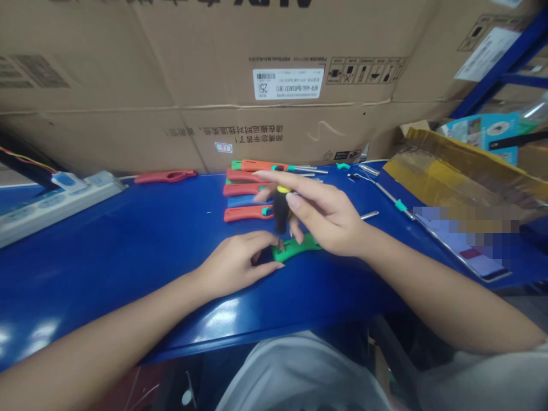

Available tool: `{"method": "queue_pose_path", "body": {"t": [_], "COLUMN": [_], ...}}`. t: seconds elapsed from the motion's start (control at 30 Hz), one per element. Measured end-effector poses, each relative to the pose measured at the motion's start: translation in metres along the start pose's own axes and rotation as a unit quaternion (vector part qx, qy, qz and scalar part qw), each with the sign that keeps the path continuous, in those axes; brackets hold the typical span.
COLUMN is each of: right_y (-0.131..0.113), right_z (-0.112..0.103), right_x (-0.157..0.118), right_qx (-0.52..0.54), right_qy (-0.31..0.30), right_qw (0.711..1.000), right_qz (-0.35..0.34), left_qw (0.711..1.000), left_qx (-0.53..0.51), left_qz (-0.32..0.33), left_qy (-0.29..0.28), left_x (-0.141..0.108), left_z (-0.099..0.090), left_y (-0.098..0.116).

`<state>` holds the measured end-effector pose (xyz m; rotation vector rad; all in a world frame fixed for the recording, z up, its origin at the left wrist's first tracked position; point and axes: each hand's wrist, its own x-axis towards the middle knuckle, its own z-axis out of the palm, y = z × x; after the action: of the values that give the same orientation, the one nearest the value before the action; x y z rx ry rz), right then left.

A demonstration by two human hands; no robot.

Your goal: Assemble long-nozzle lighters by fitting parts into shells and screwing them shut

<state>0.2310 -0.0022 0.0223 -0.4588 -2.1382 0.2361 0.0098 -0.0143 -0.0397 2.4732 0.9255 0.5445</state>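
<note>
My left hand (240, 261) is closed on the left end of a green stick lighter (297, 248), pinning it flat on the blue table (128, 268). A short screwdriver (281, 212), black with a yellow band, stands nearly upright in the fingers of my right hand (327, 214). Its tip is down at the lighter's left end, beside my left fingertips; whether it sits in a screw cannot be made out. My right hand hides the lighter's right part. Just behind lie several more stick lighters, among them an orange one (246, 214) and a blue one (244, 201).
A loose red handle shell (165, 176) lies at the back left, near a white power strip (55, 200). At right are a long metal rod (387, 194), a phone (466, 251) and yellow-taped cardboard (454, 165). A large cardboard box (171, 74) walls off the back.
</note>
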Motion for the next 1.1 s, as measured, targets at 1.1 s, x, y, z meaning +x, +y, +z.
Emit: {"method": "queue_pose_path", "body": {"t": [1.1], "right_y": [-0.004], "right_z": [-0.004], "right_x": [0.003], "right_qx": [0.018], "right_qy": [0.017], "right_qw": [0.999], "right_qz": [-0.03], "left_qw": [1.0], "left_qx": [0.01], "left_qz": [0.005], "left_qy": [0.014], "left_x": [-0.002], "left_z": [0.001], "left_y": [0.0]}}
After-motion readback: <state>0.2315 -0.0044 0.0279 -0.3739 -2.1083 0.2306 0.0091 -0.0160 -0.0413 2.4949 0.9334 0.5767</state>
